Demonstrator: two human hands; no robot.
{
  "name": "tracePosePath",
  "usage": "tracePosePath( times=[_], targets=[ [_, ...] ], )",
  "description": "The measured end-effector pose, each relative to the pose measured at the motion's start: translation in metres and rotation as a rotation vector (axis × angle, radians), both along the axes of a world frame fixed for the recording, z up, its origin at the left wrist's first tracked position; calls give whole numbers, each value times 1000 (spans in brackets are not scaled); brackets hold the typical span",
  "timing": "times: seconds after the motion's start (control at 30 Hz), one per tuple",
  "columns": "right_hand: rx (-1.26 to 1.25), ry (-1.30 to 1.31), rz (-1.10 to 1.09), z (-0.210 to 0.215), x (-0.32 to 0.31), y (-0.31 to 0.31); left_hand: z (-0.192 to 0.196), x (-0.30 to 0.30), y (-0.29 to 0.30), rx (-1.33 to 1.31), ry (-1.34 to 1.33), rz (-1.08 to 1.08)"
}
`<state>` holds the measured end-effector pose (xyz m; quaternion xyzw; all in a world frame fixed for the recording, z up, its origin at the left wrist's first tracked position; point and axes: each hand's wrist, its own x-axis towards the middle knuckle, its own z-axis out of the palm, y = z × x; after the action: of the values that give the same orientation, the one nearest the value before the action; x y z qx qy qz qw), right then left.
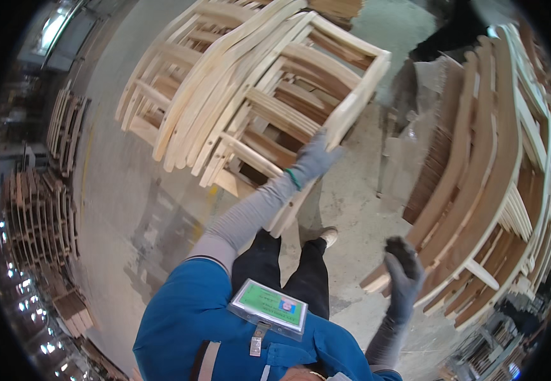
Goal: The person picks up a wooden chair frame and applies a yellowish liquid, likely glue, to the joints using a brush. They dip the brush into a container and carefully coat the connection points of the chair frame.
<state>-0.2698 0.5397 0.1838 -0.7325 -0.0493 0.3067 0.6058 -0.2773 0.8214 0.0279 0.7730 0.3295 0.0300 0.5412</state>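
My left hand (314,161), in a grey glove, is closed on the near rail of a pale wooden slatted frame (358,95). This frame stands at the right end of a row of similar curved frames (218,82). My left arm reaches forward across my body to it. Off to the right, my right hand (405,270), gloved in grey with dark fingertips, is raised with its fingers half bent and apart from the thumb. Nothing shows in it. It is beside the near end of another stack of curved wooden frames (472,184); whether it touches them cannot be told.
Between the two stacks are a brown board stack (437,162) and clear plastic wrapping (409,152). More wooden frames (40,216) stand along the far left. The floor (120,209) is grey concrete with yellow marks. An ID badge (269,308) hangs on my blue shirt.
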Motion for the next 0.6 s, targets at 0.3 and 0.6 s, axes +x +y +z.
tracePosePath(
  times=[0.3, 0.6],
  targets=[
    [-308, 42, 144, -290, -26, 198, -130, -166, 258, 293, 655, 233],
    [-782, -431, 55, -302, -4, 229, -143, -180, 275, 57, 437, 73]
  ],
)
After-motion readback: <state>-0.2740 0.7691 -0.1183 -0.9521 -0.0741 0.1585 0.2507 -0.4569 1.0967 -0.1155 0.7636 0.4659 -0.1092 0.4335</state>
